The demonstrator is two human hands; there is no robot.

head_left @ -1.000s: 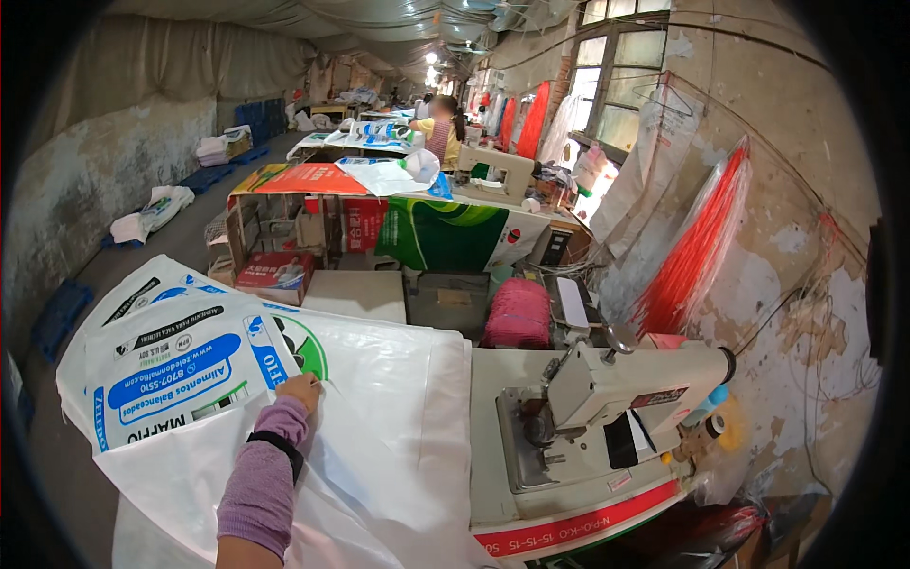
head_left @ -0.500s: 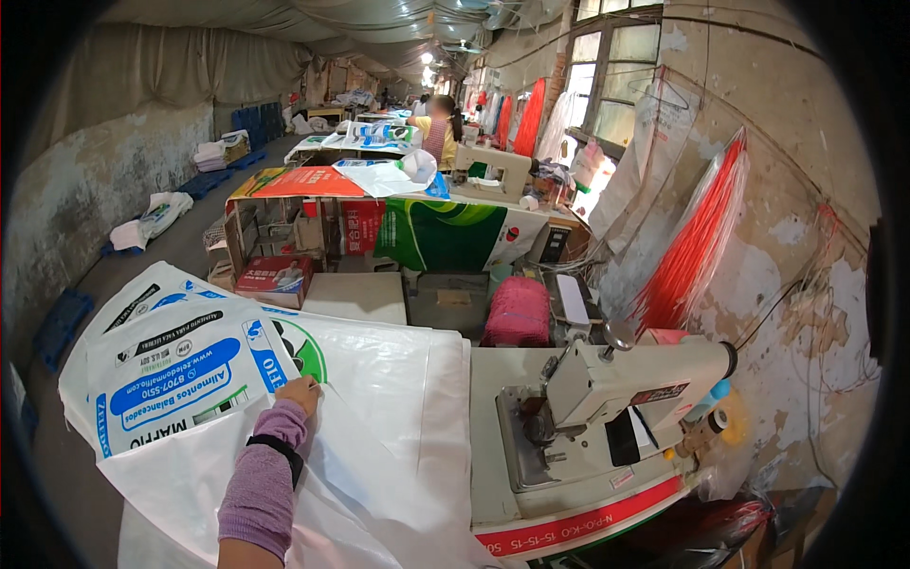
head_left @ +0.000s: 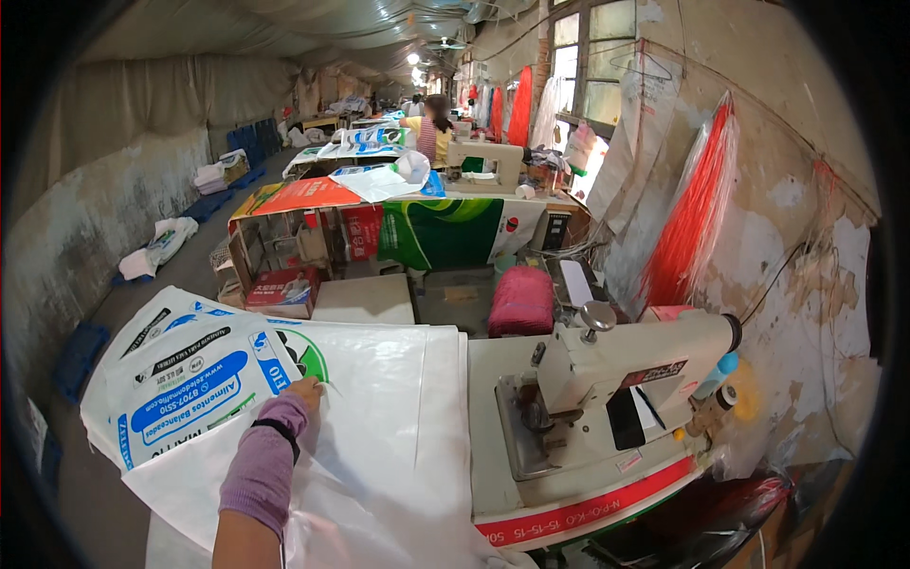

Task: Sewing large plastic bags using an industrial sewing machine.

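A pile of large white printed sacks (head_left: 398,408) lies on the table left of the sewing machine. The top sack is folded over at its left side, showing a blue, black and green printed panel (head_left: 194,389). My left hand (head_left: 304,392), in a purple sleeve with a black band, reaches over this fold. Its fingers are closed on the sack beside a round green print (head_left: 311,356). The fingertips are small and partly hidden. My right hand is out of view. To the right stands a cream sewing machine (head_left: 616,370), its needle area apart from the sacks.
A black phone (head_left: 624,419) and a pen lie on the machine bed. Behind it sits a pink thread bundle (head_left: 522,301). Red and white strands (head_left: 690,213) hang on the right wall. Farther back, a person (head_left: 434,128) is near another sewing machine (head_left: 483,166).
The view has shifted slightly. The folded printed panel sits a little farther right and lower, its front edge shifted too. My left hand stays closed at the sack near the green print.
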